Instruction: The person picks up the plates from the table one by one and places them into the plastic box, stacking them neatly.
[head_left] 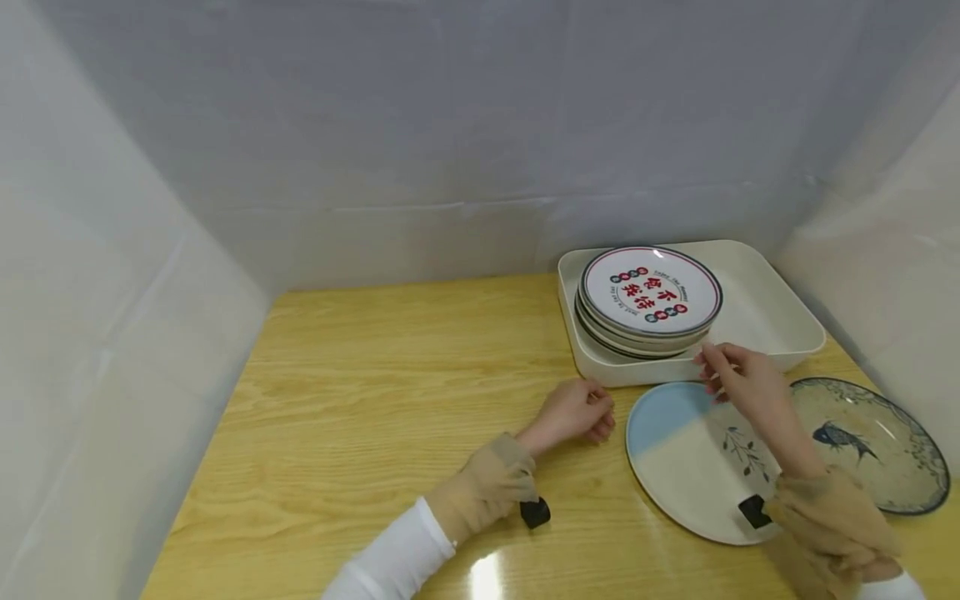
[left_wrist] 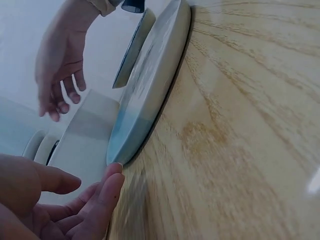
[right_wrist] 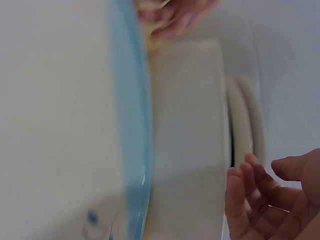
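Note:
My left hand point(head_left: 573, 410) hovers over the table just left of a large cream plate point(head_left: 682, 471), its fingers loosely bent and nothing held. This plate has a light blue section and a leaf sprig. Over its far edge, near the front wall of a white tray point(head_left: 772, 308), is my right hand point(head_left: 746, 385), fingers relaxed and likewise holding nothing. A stack of round plates stands in the tray's left part. Its top plate point(head_left: 630, 308) is white with red characters and a dark rim. In the right wrist view, the right fingers point(right_wrist: 237, 205) overlap the tray's edge beside the stacked plates point(right_wrist: 240, 117).
An oval fish-patterned plate point(head_left: 900, 442) lies at the right, partly behind my right forearm. White sheeting point(head_left: 450, 167) encloses the wooden table point(head_left: 360, 400) at the back and both sides. Each wrist wears a tan band with a small black block.

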